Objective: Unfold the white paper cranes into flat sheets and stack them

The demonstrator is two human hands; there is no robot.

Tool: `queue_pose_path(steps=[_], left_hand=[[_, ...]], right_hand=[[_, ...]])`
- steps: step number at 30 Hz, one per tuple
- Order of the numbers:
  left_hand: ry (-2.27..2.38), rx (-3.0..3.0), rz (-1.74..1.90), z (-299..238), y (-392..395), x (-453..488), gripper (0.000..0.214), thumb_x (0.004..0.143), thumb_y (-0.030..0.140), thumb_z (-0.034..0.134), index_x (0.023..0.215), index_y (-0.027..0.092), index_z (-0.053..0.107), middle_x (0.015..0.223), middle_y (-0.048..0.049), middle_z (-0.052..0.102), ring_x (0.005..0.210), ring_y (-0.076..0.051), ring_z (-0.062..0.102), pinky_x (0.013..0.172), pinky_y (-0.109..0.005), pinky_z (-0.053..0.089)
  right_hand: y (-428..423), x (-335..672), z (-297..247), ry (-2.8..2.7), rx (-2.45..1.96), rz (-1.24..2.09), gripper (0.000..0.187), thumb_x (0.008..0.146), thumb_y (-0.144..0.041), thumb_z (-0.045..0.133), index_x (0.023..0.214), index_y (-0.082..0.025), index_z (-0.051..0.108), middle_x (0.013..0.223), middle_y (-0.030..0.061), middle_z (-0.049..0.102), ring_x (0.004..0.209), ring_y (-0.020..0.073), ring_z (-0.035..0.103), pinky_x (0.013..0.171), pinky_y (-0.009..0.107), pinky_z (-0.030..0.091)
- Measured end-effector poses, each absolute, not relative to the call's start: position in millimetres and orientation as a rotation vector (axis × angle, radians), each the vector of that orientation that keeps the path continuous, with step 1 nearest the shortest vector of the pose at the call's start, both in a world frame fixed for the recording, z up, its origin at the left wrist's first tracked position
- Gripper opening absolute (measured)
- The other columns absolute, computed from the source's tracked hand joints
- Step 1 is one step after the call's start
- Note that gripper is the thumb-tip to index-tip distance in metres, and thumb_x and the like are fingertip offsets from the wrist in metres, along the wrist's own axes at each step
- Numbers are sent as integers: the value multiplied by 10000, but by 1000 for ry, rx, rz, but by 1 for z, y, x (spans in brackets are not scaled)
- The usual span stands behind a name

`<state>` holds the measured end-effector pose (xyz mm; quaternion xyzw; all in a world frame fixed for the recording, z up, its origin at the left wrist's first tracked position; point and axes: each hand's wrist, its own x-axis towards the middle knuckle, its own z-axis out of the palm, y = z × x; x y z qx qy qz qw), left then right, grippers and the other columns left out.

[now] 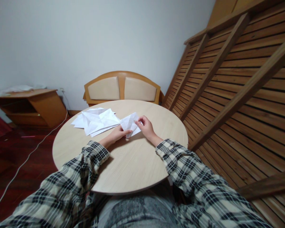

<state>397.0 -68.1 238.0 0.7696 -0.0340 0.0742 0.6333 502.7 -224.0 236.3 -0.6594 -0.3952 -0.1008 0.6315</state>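
A folded sheet of white paper [129, 122] is held between my two hands above the round table [133, 167]. My left hand [117, 133] grips its lower left part, with the thumb on top and the other fingers underneath. At the right edge, my right hand [146, 126] pinches the paper between thumb and fingertips. Creases run across the sheet. To the left lies a loose pile of creased white papers [97, 120], its right end close to the held sheet.
Beyond the table stands a headboard [104, 88] with two padded panels. A slatted wooden frame [228, 91] leans along the right side. On the left are a low wooden cabinet [45, 107] and a white cable [29, 155] trailing over the dark red floor.
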Motion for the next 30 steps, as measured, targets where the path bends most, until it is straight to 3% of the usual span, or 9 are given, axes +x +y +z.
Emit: queue_pose_path(steps=[6,12,15,19,23,30], left_hand=[[-70,1832,180,238,-65,399,267,765,385,664,791,125,615,667,-55,628,565,-133,544,553,-269,430],[-2,1851,228,240,-65,399,300,774,423,672,797,129,616,676,-55,625,556,-132,537,521,-264,409],[26,1839,289,244,-68,397,278,776,413,678,775,144,606,653,-45,607,553,-132,524,503,-262,395],[37,1847,353,246,-68,398,262,780,400,680,754,161,577,581,-10,550,512,-119,480,476,-256,368],[39,1875,351,245,-67,399,264,794,409,664,773,168,558,558,9,521,470,-109,463,444,-249,337],[-40,1911,248,238,-63,401,288,829,443,627,787,170,548,532,18,507,444,-93,433,438,-243,306]], right_hand=[[-223,504,232,-874,-1433,-179,266,807,-385,642,891,-227,446,725,-33,514,626,127,491,567,247,375],[-225,505,232,-823,-1467,-164,410,875,-373,585,1233,-230,445,596,-58,504,531,136,463,511,258,349],[-225,506,232,-789,-1481,-140,486,874,-396,592,1306,-222,454,588,-48,516,526,138,461,511,266,356],[-223,511,231,-717,-1426,20,499,801,-451,665,1215,-202,538,655,-16,593,556,140,512,525,267,390],[-219,511,230,-729,-1322,235,400,706,-499,723,923,-181,613,803,42,665,667,156,591,598,274,449],[-220,509,230,-691,-1335,170,379,681,-533,707,771,-188,577,702,12,622,607,143,551,550,258,404]])
